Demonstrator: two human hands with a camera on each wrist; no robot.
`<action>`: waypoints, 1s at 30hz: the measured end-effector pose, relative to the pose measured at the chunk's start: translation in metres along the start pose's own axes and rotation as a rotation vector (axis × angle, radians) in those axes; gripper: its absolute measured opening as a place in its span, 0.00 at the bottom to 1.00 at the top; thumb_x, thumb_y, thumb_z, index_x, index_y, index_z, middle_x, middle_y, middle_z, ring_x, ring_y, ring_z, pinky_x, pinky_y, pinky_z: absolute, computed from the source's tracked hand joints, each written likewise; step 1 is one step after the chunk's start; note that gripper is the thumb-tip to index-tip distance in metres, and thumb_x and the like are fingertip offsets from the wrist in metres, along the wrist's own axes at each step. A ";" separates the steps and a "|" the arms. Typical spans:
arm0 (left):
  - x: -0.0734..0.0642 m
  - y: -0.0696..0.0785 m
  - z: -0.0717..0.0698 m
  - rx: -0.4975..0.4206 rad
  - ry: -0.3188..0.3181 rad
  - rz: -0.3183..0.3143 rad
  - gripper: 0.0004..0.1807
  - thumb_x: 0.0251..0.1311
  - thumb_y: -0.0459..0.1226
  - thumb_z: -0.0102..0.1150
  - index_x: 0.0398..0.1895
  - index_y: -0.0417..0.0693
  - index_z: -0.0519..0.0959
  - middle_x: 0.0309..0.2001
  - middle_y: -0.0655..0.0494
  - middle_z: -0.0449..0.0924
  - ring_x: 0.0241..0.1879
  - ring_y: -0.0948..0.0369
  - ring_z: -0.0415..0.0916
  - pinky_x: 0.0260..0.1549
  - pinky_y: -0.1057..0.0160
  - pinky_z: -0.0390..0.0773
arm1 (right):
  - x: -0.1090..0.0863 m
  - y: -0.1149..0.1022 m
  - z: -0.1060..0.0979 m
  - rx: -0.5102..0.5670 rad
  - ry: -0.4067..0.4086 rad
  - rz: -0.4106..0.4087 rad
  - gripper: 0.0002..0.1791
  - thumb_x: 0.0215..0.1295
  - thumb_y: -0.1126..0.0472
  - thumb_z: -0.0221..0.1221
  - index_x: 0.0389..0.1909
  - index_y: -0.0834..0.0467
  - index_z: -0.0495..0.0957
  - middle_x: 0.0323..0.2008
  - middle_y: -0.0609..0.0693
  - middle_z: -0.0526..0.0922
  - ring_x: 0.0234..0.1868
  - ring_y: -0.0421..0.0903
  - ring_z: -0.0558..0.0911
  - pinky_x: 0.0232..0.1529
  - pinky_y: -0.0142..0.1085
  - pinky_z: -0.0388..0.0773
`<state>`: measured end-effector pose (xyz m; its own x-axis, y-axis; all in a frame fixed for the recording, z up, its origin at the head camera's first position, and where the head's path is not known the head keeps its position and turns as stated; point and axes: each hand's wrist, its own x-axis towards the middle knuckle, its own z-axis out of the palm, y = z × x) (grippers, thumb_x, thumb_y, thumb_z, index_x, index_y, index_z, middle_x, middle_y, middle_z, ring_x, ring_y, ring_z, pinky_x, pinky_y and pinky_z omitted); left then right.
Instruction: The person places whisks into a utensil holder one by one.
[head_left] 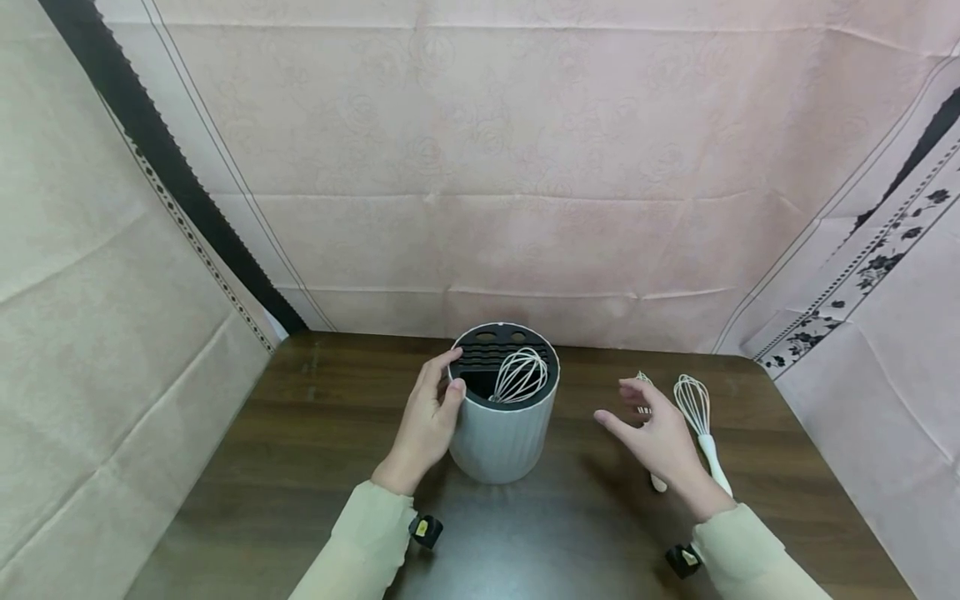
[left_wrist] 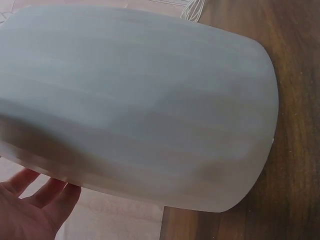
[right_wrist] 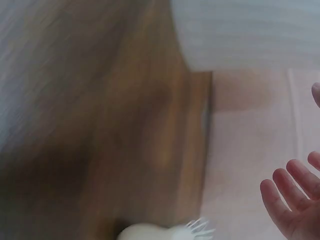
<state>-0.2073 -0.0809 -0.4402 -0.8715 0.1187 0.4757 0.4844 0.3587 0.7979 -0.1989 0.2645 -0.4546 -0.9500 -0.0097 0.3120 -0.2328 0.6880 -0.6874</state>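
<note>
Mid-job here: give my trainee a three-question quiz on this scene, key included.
1. Which hand touches the black-topped holder?
2. True or false: the right hand grips the holder's rim.
3. The whisk to the right of the right hand lies: A) inside the holder; B) on the table; C) under the holder.

Key: 1. The left hand. 2. False; the right hand is apart from it. 3. B.
</note>
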 end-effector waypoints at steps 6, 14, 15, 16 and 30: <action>0.001 0.000 0.000 -0.002 -0.009 -0.006 0.24 0.73 0.46 0.44 0.71 0.64 0.60 0.65 0.55 0.62 0.57 0.56 0.70 0.57 0.51 0.71 | -0.002 0.023 -0.004 -0.013 0.007 0.059 0.40 0.54 0.38 0.66 0.62 0.57 0.69 0.51 0.55 0.78 0.51 0.53 0.78 0.47 0.48 0.77; 0.001 0.000 -0.001 0.000 -0.017 -0.022 0.24 0.74 0.47 0.42 0.71 0.64 0.59 0.66 0.54 0.61 0.60 0.54 0.68 0.58 0.49 0.69 | -0.008 0.049 -0.007 -0.068 0.008 0.133 0.43 0.55 0.36 0.64 0.62 0.61 0.68 0.51 0.62 0.78 0.49 0.58 0.79 0.48 0.52 0.75; 0.001 -0.001 -0.001 0.002 -0.016 -0.026 0.24 0.74 0.46 0.42 0.71 0.64 0.59 0.66 0.54 0.61 0.60 0.54 0.69 0.58 0.49 0.70 | -0.009 0.052 -0.007 -0.082 0.009 0.142 0.43 0.55 0.36 0.64 0.62 0.61 0.68 0.50 0.62 0.78 0.48 0.58 0.79 0.47 0.52 0.75; 0.001 -0.001 -0.001 0.003 -0.016 -0.027 0.24 0.74 0.46 0.42 0.71 0.64 0.59 0.66 0.54 0.61 0.60 0.54 0.69 0.58 0.49 0.70 | -0.010 0.055 -0.007 -0.090 0.009 0.148 0.43 0.55 0.36 0.64 0.62 0.61 0.68 0.50 0.62 0.78 0.48 0.58 0.79 0.47 0.52 0.74; 0.001 0.000 -0.001 -0.002 -0.022 -0.033 0.24 0.74 0.46 0.43 0.71 0.64 0.59 0.66 0.54 0.61 0.60 0.54 0.69 0.57 0.49 0.71 | -0.015 0.076 -0.005 -0.140 -0.010 0.261 0.40 0.56 0.37 0.64 0.56 0.64 0.70 0.45 0.61 0.80 0.44 0.54 0.81 0.41 0.45 0.77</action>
<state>-0.2084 -0.0814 -0.4395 -0.8887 0.1266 0.4407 0.4551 0.3607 0.8141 -0.2009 0.3210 -0.5082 -0.9763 0.1738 0.1292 0.0500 0.7613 -0.6464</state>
